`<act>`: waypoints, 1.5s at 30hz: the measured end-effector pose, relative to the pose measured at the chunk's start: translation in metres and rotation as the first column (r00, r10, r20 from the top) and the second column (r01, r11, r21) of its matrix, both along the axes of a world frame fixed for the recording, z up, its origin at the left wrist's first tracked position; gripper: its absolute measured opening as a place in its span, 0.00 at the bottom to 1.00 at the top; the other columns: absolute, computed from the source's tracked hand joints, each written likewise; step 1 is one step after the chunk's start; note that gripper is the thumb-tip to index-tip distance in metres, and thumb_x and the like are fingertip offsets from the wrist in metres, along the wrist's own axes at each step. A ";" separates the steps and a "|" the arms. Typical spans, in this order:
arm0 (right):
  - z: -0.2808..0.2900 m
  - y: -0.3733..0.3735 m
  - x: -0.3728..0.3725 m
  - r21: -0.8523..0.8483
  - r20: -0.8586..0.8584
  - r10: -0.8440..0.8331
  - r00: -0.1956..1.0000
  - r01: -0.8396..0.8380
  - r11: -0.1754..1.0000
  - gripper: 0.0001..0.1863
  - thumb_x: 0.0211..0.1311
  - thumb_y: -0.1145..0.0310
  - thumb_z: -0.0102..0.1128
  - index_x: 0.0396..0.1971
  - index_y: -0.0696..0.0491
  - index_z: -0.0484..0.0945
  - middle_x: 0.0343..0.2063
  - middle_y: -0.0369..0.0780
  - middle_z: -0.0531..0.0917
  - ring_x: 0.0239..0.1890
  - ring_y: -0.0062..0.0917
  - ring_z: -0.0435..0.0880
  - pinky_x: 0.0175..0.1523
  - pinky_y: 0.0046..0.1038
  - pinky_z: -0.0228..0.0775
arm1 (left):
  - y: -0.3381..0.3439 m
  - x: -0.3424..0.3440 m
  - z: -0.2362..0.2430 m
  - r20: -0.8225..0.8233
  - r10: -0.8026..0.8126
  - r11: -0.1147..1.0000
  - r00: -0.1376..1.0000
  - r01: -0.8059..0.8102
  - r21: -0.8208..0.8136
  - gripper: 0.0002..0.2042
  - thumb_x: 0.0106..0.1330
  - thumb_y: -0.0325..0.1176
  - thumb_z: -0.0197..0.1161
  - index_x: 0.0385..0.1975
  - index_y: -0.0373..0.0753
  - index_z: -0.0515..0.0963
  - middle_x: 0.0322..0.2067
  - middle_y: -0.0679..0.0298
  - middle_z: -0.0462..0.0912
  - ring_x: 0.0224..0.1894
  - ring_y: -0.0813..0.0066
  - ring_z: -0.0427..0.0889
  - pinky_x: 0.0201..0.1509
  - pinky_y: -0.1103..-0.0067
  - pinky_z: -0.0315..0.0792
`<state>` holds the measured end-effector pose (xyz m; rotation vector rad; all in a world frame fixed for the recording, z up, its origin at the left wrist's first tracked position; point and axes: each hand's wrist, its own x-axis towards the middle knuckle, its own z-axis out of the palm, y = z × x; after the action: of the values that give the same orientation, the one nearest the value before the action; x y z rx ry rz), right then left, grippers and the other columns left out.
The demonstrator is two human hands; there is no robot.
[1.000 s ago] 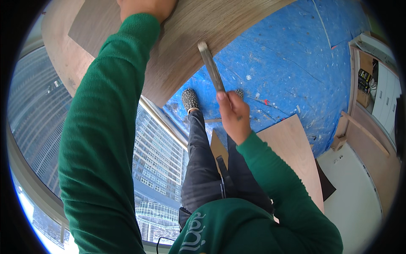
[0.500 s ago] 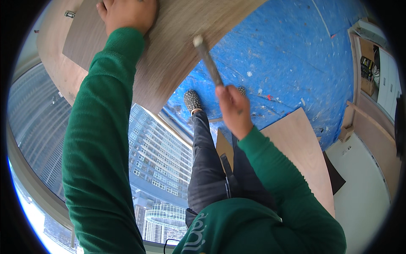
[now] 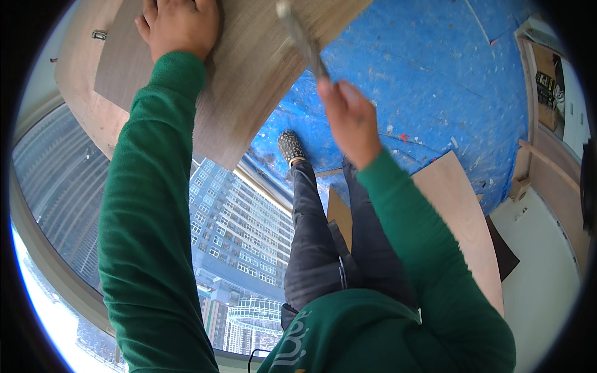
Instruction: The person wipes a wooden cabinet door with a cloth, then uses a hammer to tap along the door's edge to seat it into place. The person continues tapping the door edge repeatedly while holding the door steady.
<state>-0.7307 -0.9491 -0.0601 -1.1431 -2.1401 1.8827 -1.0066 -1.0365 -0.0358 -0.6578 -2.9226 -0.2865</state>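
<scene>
My left hand [image 3: 180,30] lies flat on a grey-brown wood-grain panel [image 3: 245,81], near its far edge, fingers spread and holding nothing. My right hand [image 3: 353,121] is wrapped around one end of a slim greyish stick-like tool [image 3: 303,42]. Its pale, rounded tip points away from me, above the panel's right part; whether it touches the surface I cannot tell. Beneath the panel is a larger pale wood board [image 3: 78,74], showing along the left side. A small metal fitting [image 3: 99,35] sits on that board beside the panel.
Blue sheeting [image 3: 429,81] with specks and scraps covers the floor. A pale plywood sheet [image 3: 460,211] lies to my right, beside a wooden frame [image 3: 550,165]. At the left is a large window [image 3: 242,230]. My shoe [image 3: 290,146] stands near the panel's edge.
My right hand and the tool have moved farther away from me and slightly right. My left hand has stayed flat on the panel, and the view has shifted a little.
</scene>
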 end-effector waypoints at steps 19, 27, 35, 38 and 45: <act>0.028 0.003 -0.014 0.035 0.091 -0.043 0.995 0.040 0.999 0.28 0.75 0.47 0.56 0.23 0.57 0.72 0.14 0.41 0.67 0.19 0.23 0.62 0.25 0.33 0.60 | 0.003 0.001 0.009 -0.011 0.009 0.999 1.000 -0.010 -0.041 0.29 0.79 0.52 0.37 0.71 0.40 0.66 0.74 0.52 0.60 0.78 0.51 0.52 0.80 0.56 0.41; 0.027 0.007 -0.023 -0.128 0.091 -0.023 0.996 0.034 0.991 0.26 0.76 0.49 0.55 0.26 0.58 0.73 0.14 0.41 0.68 0.18 0.22 0.63 0.25 0.33 0.61 | 0.003 0.002 0.009 -0.013 0.000 1.000 1.000 0.001 0.009 0.29 0.79 0.52 0.38 0.70 0.39 0.66 0.74 0.52 0.61 0.77 0.50 0.53 0.80 0.57 0.42; 0.031 -0.012 -0.006 -0.135 0.195 0.022 0.981 0.004 0.991 0.25 0.75 0.47 0.54 0.24 0.52 0.71 0.15 0.33 0.70 0.14 0.17 0.69 0.20 0.24 0.63 | 0.005 0.002 0.009 -0.040 0.008 1.000 0.999 -0.008 0.013 0.30 0.79 0.53 0.38 0.70 0.39 0.66 0.74 0.52 0.60 0.78 0.51 0.52 0.80 0.57 0.41; 0.037 0.002 -0.025 -0.221 0.143 -0.104 0.984 0.134 0.966 0.25 0.76 0.46 0.53 0.26 0.51 0.71 0.15 0.32 0.70 0.14 0.16 0.69 0.19 0.23 0.63 | 0.003 0.001 0.009 -0.028 -0.004 0.999 1.000 0.005 0.034 0.30 0.79 0.53 0.38 0.71 0.39 0.66 0.74 0.52 0.60 0.78 0.51 0.52 0.80 0.57 0.41; 0.043 -0.011 -0.019 -0.243 0.241 -0.010 0.971 0.071 0.968 0.25 0.75 0.47 0.54 0.27 0.54 0.74 0.14 0.34 0.71 0.12 0.17 0.70 0.17 0.24 0.62 | 0.007 0.001 0.013 -0.018 0.025 1.000 1.000 -0.025 0.010 0.30 0.79 0.54 0.38 0.71 0.39 0.66 0.74 0.52 0.60 0.78 0.51 0.51 0.81 0.57 0.40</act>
<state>-0.7499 -0.9603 -0.0169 -1.5211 -2.0087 2.1424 -1.0055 -1.0296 -0.0228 -0.6181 -2.9082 -0.2910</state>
